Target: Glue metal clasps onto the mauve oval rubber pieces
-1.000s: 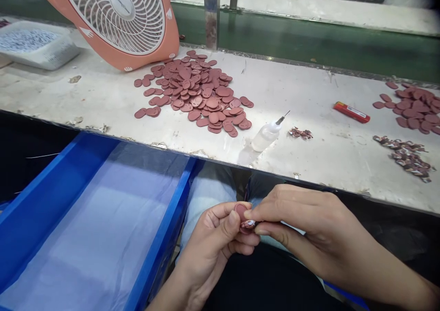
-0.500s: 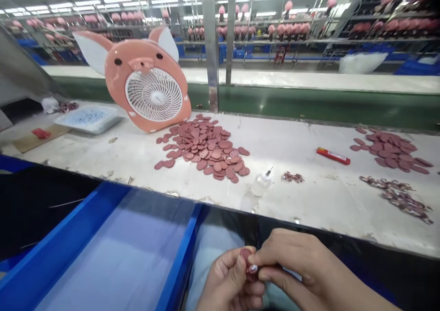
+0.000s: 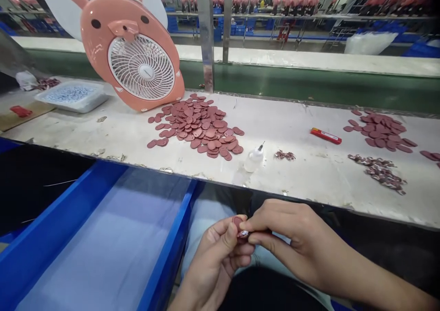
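Over my lap, my left hand [image 3: 220, 249] pinches a flat red-brown oval piece [image 3: 237, 221] between thumb and fingers. My right hand [image 3: 297, 237] is closed from the other side, thumb and forefinger at a small shiny white-and-red piece [image 3: 243, 233] against the oval's lower part. Fingertips cover much of both pieces. On the bench above my hands lies a large pile of similar red-brown oval pieces [image 3: 202, 125]. Nearer stands a clear bottle with a needle tip [image 3: 253, 160], beside a little heap of small dark-red and white pieces [image 3: 284, 155].
A pink pig-shaped fan [image 3: 137, 50] stands behind the pile. Rightward lie a red box cutter [image 3: 326, 135], more ovals [image 3: 383, 130] and small shiny pieces [image 3: 381, 173]. A white tray [image 3: 74, 95] sits left. Below the bench edge is a blue bin [image 3: 65, 215].
The view has tilted down, so the bench and fan sit higher in the picture. Both hands stay together on the same oval and small shiny piece, with little visible change in grip.
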A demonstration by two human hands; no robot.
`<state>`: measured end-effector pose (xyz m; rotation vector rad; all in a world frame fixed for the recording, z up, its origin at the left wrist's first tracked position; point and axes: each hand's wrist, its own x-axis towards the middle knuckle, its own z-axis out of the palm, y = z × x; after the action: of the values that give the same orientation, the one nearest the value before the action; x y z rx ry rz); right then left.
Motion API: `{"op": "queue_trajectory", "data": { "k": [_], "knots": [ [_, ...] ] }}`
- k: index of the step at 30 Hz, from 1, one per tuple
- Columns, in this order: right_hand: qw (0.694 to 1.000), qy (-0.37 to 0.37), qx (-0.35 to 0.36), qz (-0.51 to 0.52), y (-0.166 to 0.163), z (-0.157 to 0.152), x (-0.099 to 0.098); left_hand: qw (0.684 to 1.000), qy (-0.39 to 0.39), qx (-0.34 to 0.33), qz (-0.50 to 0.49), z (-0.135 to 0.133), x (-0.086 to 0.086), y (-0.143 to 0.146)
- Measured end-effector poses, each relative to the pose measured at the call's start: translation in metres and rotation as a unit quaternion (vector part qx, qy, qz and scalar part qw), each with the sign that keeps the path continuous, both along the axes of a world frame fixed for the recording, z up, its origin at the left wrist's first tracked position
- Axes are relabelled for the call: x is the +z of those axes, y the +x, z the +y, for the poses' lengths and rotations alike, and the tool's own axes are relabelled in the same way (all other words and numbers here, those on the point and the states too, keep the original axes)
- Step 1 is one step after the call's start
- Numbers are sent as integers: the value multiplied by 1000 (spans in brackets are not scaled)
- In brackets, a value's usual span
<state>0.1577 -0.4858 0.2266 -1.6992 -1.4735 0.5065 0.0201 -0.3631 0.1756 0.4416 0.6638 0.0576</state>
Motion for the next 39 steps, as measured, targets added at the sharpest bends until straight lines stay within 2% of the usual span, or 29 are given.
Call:
{"op": "queue_trajectory", "data": {
  "k": [11,17,21,24,31,37,39],
  "knots": [
    [1000,-3,3,0,5,6,4,1000,0,-19,-14,4,-10,2],
    [1000,12,21,-10,6,9,5,997,-12,-36,-64,10,-14,2],
    [997,58,-35,-23,7,7,-2,997,-42,-25,-62,13,-18,1],
    [998,40,-42,-8,7,6,-7,995,-55,-24,-80,15,-20,1],
    [999,5,-35,33,6,14,-13,992,-32,-35,-116,16,-21,2],
    [997,60,-48,18,2,23,-23,996,6,-38,-77,20,-22,4],
    [990,105,-85,-39,-2,27,-30,998,52,12,-38,19,-21,5]
  ]
}}
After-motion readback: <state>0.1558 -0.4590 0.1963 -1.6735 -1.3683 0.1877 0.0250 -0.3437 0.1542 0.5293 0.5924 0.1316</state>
